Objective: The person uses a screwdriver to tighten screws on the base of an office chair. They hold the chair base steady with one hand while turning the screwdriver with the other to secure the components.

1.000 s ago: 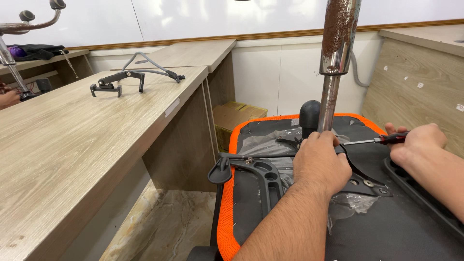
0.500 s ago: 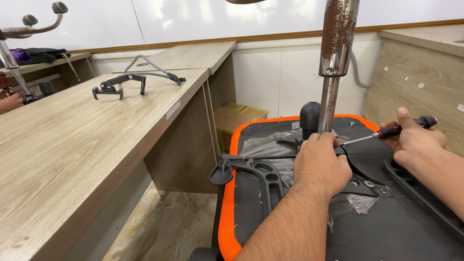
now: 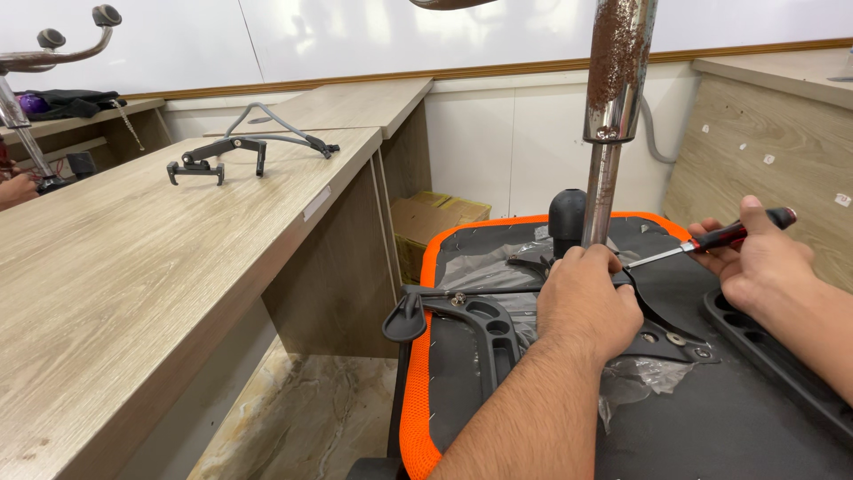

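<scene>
At lower centre, the upturned orange-rimmed chair seat [image 3: 418, 427] is shown. A rusty chrome gas-lift column [image 3: 611, 116] is gripped at its base by the left hand [image 3: 586, 302]. A red-and-black screwdriver [image 3: 724, 238] is clasped by the right hand [image 3: 760, 267], centre right.

Wood desk [image 3: 133, 293] — metal bracket [image 3: 240, 151], cardboard boxes [image 3: 435, 218]

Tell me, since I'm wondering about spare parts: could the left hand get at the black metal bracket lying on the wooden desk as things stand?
Probably not without letting go. The left hand grips the base of the rusty chair column, and the black metal bracket lies far across the wooden desk. Nothing blocks the way; it just looks too distant.
</scene>
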